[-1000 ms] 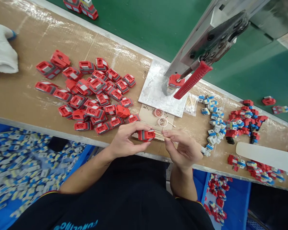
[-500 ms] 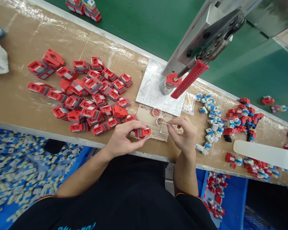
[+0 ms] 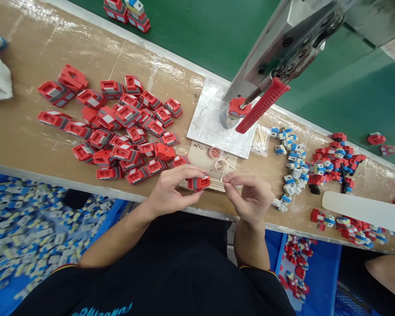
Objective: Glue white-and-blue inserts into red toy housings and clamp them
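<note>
My left hand [image 3: 171, 188] is closed around a red and grey toy vehicle part [image 3: 198, 182], held over the table's near edge. Between the thumb and fingertips of my right hand [image 3: 250, 191] is a thin cotton swab [image 3: 216, 181], its far tip at the right end of the red part. Just beyond my hands, two small round clear cups [image 3: 216, 152] rest on a piece of cardboard [image 3: 197, 154]; the farther one looks reddish inside. Another swab [image 3: 231, 166] leans in the nearer cup.
Many red vehicle parts [image 3: 127, 115] are heaped at left. A press with a red lever [image 3: 262, 105] stands on a metal plate [image 3: 204, 118]. Bagged swabs [image 3: 260, 139], blue-white pieces [image 3: 294, 164] and red pieces lie right. Blue bins [image 3: 322, 272] sit below. A person's limb [image 3: 386, 274] shows lower right.
My right hand has brought the swab from the nearer cup toward me and left, to the red part. My left hand still holds that part. A person's limb has appeared at lower right.
</note>
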Motion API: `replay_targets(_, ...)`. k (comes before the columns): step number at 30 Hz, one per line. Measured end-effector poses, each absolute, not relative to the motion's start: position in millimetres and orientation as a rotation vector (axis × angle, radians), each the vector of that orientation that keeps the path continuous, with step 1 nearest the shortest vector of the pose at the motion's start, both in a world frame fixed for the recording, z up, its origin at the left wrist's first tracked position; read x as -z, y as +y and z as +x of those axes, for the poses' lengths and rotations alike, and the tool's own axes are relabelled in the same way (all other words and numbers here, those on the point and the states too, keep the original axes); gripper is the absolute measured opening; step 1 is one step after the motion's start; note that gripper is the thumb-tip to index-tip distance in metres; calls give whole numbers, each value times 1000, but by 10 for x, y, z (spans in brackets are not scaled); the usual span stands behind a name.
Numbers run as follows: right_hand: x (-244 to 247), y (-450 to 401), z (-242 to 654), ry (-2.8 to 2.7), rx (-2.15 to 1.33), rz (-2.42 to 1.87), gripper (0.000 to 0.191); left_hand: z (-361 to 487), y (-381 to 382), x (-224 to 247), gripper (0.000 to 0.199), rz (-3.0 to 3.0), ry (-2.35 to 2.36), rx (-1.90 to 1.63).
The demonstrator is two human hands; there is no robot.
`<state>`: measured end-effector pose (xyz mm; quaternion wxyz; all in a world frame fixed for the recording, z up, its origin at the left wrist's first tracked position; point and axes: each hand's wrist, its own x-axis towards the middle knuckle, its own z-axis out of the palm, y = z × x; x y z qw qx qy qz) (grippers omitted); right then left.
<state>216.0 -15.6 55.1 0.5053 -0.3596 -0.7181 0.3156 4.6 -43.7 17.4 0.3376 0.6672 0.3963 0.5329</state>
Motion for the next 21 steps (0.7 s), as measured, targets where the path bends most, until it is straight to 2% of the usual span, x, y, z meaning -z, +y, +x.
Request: replay_targets(21, -677, -169, 2056, -1837, -752, -752, 22, 29, -448, -163, 29, 1732, 1017, -1395)
